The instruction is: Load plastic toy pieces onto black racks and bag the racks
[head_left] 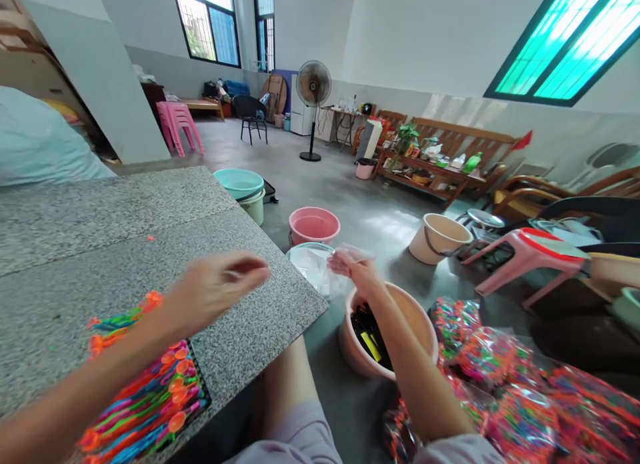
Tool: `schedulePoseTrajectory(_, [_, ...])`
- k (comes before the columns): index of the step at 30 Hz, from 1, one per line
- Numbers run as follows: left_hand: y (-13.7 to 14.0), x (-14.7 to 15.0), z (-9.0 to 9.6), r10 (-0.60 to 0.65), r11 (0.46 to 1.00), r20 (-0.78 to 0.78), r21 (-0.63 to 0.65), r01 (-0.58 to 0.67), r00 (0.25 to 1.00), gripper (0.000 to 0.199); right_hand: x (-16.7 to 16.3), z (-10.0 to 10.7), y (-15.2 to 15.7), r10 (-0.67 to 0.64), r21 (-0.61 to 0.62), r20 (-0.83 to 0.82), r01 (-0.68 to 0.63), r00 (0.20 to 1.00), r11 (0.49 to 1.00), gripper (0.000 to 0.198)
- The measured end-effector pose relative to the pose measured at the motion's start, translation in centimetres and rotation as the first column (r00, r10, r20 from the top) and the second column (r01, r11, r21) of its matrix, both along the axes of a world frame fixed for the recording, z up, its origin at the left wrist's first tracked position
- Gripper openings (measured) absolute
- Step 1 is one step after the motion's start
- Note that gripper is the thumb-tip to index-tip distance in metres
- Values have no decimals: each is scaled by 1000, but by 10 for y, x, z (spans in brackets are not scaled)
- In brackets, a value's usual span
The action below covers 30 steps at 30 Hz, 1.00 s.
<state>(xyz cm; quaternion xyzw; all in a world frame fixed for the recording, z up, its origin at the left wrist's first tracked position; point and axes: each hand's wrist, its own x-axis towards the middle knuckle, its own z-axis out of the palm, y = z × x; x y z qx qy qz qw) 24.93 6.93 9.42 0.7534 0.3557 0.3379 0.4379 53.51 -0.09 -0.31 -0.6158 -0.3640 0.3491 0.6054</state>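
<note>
My left hand [220, 285] hovers over the granite tabletop [240, 331], slightly blurred, its fingers loosely curved and a gap showing between thumb and fingers; nothing is visible in it. Under my left forearm lies a dark tray [203, 384] with rows of bright, stringy plastic toys [150, 411] with orange ends, partly hidden by the arm. My right hand [356, 267] reaches past the table corner with its fingers pinched on thin, clear plastic, seemingly a bag [345, 253]. Beside it stands a bucket of clear plastic bags [313, 267].
Below my right forearm stands a peach bucket [425, 331] holding black and yellow items. Filled clear packs of colourful toys [525, 411] are heaped at the lower right. Around the floor are a pink bucket [314, 224], a tan bucket [440, 237] and a pink stool [540, 257].
</note>
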Motion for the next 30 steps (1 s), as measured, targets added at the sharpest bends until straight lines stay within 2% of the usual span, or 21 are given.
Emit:
schedulePoseTrajectory(2, [-9,45,-10,-161,987,-24,-30,161,987,33,-34,4,-18,25,145,-243,11,970,989,50])
schedulePoseTrajectory(3, [-13,69,-18,-216,976,-27,-41,215,976,33,-47,5,-28,20,168,-305,33,952,985,48])
schedulePoseTrajectory(5, [-21,109,-35,-324,944,-40,-81,320,945,26,-61,4,-48,-31,182,-379,108,925,977,43])
schedulePoseTrajectory(7, [-28,134,-50,-403,910,-49,-124,395,914,24,-62,-1,-64,-112,204,-405,209,907,956,41])
schedulePoseTrajectory(10, [-34,148,-62,-440,887,-52,-180,425,896,25,-56,-13,-81,-302,228,-412,418,860,880,41])
schedulePoseTrajectory(12, [-32,149,-66,-412,894,-43,-213,395,910,22,-51,-20,-89,-423,206,-476,566,771,798,42])
schedulePoseTrajectory(13, [-29,150,-68,-388,899,-34,-233,371,921,20,-50,-22,-93,-446,196,-532,617,720,762,43])
schedulePoseTrajectory(15, [-22,152,-72,-337,902,-17,-293,318,941,19,-46,-24,-104,-387,216,-664,660,640,720,45])
schedulePoseTrajectory(18, [-11,161,-79,-278,868,14,-426,257,960,20,-43,-23,-128,-218,287,-771,632,598,720,38])
schedulePoseTrajectory(20, [-9,169,-81,-260,829,48,-500,248,964,22,-46,-25,-145,-191,293,-748,574,636,765,34])
schedulePoseTrajectory(22, [-12,175,-81,-262,798,83,-541,264,962,25,-49,-31,-157,-248,263,-641,512,726,818,35])
schedulePoseTrajectory(23, [-15,177,-81,-275,789,96,-546,281,957,26,-50,-34,-160,-305,231,-565,503,766,833,38])
schedulePoseTrajectory(24, [-19,177,-80,-298,784,105,-539,306,949,26,-49,-37,-160,-384,190,-495,528,780,828,41])
schedulePoseTrajectory(25, [-23,175,-78,-332,784,111,-520,339,937,26,-46,-39,-158,-477,151,-443,588,759,795,45])
schedulePoseTrajectory(28, [-35,160,-67,-460,807,98,-368,461,883,35,-33,-30,-136,-690,138,-427,796,584,589,54])
schedulePoseTrajectory(29, [-36,151,-61,-491,821,82,-289,492,867,35,-31,-23,-125,-706,175,-423,815,568,552,54])
schedulePoseTrajectory(30, [-36,141,-53,-505,839,62,-198,506,861,37,-32,-16,-111,-700,220,-402,804,590,552,53])
